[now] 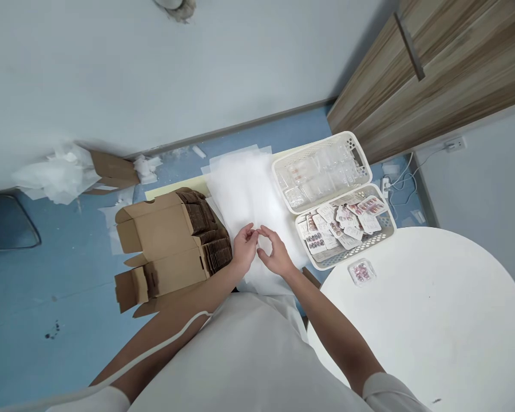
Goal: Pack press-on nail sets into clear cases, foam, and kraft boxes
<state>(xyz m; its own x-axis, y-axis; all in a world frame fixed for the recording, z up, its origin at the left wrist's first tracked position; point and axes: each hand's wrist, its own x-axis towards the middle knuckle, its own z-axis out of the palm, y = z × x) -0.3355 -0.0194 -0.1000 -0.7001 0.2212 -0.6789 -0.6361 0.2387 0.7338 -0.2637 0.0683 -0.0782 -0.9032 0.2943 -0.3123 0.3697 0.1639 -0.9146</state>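
Observation:
My left hand (245, 246) has its fingers curled together at the middle, over a stack of thin white sheets (249, 189). Its fingertips meet those of my right hand (275, 252), whose thumb and index finger are spread in a curve. Whether anything small lies between the fingertips cannot be made out. Flattened brown cardboard boxes (167, 234) are piled just left of my left hand. To the right of the sheets are two white baskets: the far one (288, 200) holds clear plastic cases, the near one (347, 257) holds cards with small reddish and dark pieces.
A round white table (429, 315) stands at the right, with a small clear case (362, 272) of pink pieces near its edge. On the floor at the left, a cardboard box (114, 169) overflows with white wrapping. Cables (405, 180) lie by the wooden cabinet (412, 86).

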